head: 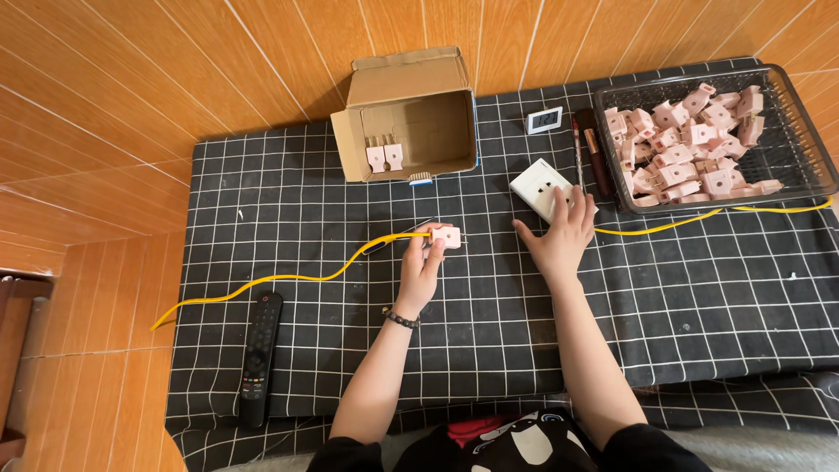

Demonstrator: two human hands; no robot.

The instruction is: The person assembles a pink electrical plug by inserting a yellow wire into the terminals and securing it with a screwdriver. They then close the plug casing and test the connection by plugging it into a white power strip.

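My left hand (pixel 423 262) pinches a small pink plastic plug (pixel 446 236) on the yellow cable (pixel 288 278); my right hand (pixel 559 234) presses flat on the white square socket block (pixel 540 186). I judge a cable tug could twist the plug loose.

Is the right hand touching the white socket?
Touching. The head view shows the right hand lying on the white socket, its fingers covering the socket's near corner with no gap between them.

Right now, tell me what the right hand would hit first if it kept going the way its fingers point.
The right hand already rests its fingertips on the white socket block; that comes first. Beyond it lies the small digital display.
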